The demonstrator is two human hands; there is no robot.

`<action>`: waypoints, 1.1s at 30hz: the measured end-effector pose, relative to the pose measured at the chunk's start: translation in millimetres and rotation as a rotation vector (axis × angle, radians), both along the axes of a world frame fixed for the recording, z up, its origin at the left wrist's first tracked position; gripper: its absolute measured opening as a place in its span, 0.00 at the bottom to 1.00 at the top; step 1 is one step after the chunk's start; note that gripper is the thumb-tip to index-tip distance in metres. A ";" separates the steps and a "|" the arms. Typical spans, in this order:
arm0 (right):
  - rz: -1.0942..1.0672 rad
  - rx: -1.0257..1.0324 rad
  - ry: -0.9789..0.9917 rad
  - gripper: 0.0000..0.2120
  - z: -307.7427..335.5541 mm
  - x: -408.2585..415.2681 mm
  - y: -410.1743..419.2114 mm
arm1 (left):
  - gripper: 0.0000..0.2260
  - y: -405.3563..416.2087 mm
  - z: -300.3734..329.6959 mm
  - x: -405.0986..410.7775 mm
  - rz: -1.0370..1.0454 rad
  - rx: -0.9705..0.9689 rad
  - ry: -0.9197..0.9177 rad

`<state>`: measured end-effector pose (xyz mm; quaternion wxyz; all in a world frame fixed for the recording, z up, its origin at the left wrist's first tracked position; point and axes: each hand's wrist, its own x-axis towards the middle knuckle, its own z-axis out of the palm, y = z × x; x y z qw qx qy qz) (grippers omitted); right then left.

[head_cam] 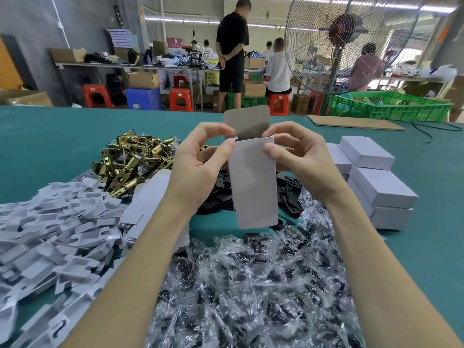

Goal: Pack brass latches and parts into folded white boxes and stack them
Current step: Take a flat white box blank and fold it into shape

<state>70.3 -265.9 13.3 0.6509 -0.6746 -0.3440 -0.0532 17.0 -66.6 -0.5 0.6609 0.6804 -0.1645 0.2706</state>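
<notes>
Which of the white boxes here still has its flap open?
The white box held upright between left hand and right hand; the stacked boxes are closed.

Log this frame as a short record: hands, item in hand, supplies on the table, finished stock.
left hand: left hand pinches the upper left edge of the white box
right hand: right hand pinches the box's upper right edge
item in hand: box held upright above the table, top flap open
brass latches: heap at left, behind the hands
flat inserts: white pile at far left
bagged parts: clear bags in front
black plates: under the held box
closed boxes: stacked at right
table: green surface
</notes>
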 end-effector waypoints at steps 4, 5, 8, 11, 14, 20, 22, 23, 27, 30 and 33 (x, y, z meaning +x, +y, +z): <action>0.002 -0.058 0.004 0.05 -1.9 1.0 -0.6 | 0.18 1.9 0.3 1.1 -0.146 -0.141 0.143; 0.005 -0.069 0.004 0.05 -2.3 1.3 -0.4 | 0.16 2.4 0.6 1.0 -0.166 -0.132 0.174; 0.023 -0.073 0.015 0.06 -2.9 0.8 0.7 | 0.09 1.9 1.7 -0.1 -0.171 -0.102 0.179; 0.023 -0.067 0.024 0.06 -3.1 0.9 0.9 | 0.11 0.0 1.5 -1.0 -0.151 0.015 0.122; 0.019 -0.057 0.033 0.06 -3.2 0.0 0.6 | 0.04 -2.7 0.6 -2.3 -0.168 0.030 0.098; 0.023 -0.086 0.030 0.07 -1.7 -1.1 2.3 | 0.04 -5.4 0.8 -0.8 -0.145 -0.054 0.120; 0.040 -0.078 0.040 0.09 -0.2 -2.1 2.0 | 0.03 -4.7 0.3 0.1 -0.138 -0.068 0.142; 0.051 -0.074 0.044 0.10 0.9 -2.8 1.9 | 0.04 -4.8 -0.1 0.6 -0.128 -0.077 0.156; 0.115 -0.077 0.067 0.10 4.4 -5.0 3.8 | 0.06 -4.6 -1.2 1.6 -0.065 -0.123 0.201; 0.116 -0.082 0.062 0.09 5.3 -6.2 5.1 | 0.06 -3.5 -0.7 1.6 -0.057 -0.151 0.226; 0.098 -0.074 0.064 0.08 5.4 -6.5 6.4 | 0.08 -3.3 -0.5 1.1 -0.070 -0.134 0.229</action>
